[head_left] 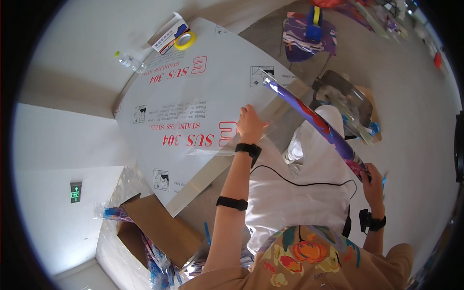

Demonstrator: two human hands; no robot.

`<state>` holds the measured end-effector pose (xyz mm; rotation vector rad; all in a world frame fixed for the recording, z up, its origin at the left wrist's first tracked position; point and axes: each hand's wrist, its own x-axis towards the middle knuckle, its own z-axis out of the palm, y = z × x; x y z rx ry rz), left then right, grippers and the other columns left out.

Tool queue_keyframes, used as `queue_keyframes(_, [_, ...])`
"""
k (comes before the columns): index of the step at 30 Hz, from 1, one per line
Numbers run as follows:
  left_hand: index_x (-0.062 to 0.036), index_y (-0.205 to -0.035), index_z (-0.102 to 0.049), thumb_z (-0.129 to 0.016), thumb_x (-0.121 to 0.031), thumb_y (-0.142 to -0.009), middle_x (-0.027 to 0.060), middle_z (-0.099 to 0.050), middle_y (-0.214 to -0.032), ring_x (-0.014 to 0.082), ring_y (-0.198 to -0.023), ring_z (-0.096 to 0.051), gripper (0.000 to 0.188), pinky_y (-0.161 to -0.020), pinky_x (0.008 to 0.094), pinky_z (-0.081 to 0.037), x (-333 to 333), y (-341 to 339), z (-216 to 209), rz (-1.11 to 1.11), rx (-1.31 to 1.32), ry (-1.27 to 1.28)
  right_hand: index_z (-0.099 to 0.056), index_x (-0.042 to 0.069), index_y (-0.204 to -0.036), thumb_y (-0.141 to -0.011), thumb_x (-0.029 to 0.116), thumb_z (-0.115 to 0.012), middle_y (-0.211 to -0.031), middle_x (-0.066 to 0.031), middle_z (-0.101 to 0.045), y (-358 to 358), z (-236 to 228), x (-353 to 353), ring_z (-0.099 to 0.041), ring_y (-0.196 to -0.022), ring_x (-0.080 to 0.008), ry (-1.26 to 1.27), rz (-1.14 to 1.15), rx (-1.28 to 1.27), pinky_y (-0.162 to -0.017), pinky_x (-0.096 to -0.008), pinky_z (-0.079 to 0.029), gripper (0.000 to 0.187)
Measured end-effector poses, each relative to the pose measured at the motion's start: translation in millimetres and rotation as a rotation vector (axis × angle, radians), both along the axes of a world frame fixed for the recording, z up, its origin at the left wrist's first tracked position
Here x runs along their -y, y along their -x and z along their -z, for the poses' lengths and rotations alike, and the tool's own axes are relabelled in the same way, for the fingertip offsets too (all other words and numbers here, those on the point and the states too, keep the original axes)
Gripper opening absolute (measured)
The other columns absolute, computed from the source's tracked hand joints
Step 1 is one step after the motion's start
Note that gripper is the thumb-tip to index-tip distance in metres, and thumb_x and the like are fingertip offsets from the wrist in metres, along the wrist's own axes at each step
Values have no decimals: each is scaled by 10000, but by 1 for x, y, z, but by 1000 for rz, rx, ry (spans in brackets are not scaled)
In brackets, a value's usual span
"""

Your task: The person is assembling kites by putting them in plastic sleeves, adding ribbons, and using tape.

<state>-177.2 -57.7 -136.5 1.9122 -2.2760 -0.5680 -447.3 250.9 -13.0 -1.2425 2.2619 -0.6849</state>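
Left hand (250, 123) is up at the near edge of the big white protective-filmed metal sheet (193, 96), fingers curled onto a clear plastic film (263, 126) that hangs off that edge. The grip looks like a pinch on the film, but the fingertips are turned away from the camera, so I can't tell exactly how. There's a black band on the wrist and a second black band further down the forearm.

Right hand (372, 178) is clenched around the lower end of a long rolled purple printed tube (314, 117). The tube runs diagonally from that hand up to its far tip, which sits just past the sheet's right edge. The tube is tilted, with neither end resting on the sheet. The right wrist also has a black band.

White fabric (299, 193) lies across the person's lap between the two arms, with a thin black cable (309, 183) draped over it.

At the sheet's far corner there's a yellow tape roll (185, 40) lying on a small printed box (169, 35), and a clear plastic bottle (128, 61) just off the left edge. An open cardboard box (159, 229) stuffed with blue-and-clear packets sits on the floor past the sheet's near-left corner. A stool (309, 38) covered in purple printed sheets, with a blue tape dispenser on top, stands well beyond the tube's tip.
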Motion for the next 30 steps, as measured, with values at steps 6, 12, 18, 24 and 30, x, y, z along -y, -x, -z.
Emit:
queue_keyframes(6, [-68,-1001,-591,-804,-262,-698,85,-636,-932,305,-855,-657,419,-691,397,-537,26,-12,-6,45,-57,-103,-535,-26,-989,-882,-15,-585,-816,-142,-558,2,4,-7,-532,-685,-237,175,-21,10,-664,-303,-465,119])
queue_keyframes(12, [-80,-945,-738,-678,9,-799,81,-660,-757,187,-584,-587,182,-541,302,-432,-33,-47,-98,-101,-457,639,-542,-27,-978,-881,-21,-572,-811,-134,-555,-3,1,-3,-527,-694,-222,149,-46,119,-678,-292,-457,102])
queue_keyframes(18, [46,-1112,-670,-558,112,-861,170,-713,-949,220,-854,-700,283,-739,272,-525,-146,-104,-138,-125,-685,779,-557,-19,-982,-874,-15,-574,-783,-89,-553,-23,-2,7,-494,-691,-165,32,-148,299,-676,-270,-433,109])
queue_keyframes(24, [65,-1138,-635,-506,136,-884,217,-656,-1126,318,-1045,-660,294,-881,374,-537,-204,-115,-108,-300,-967,799,-550,-25,-934,-859,-28,-572,-764,-67,-559,-24,-11,18,-503,-698,-123,-72,-385,234,-669,-255,-430,78])
queue_keyframes(30, [45,-1045,-609,-538,36,-927,204,-633,-1167,314,-1133,-608,138,-859,384,-550,-214,-109,-108,-529,-1437,581,-548,-23,-897,-850,-38,-563,-726,-48,-562,-24,-23,18,-533,-679,-110,-181,-387,286,-642,-249,-439,52])
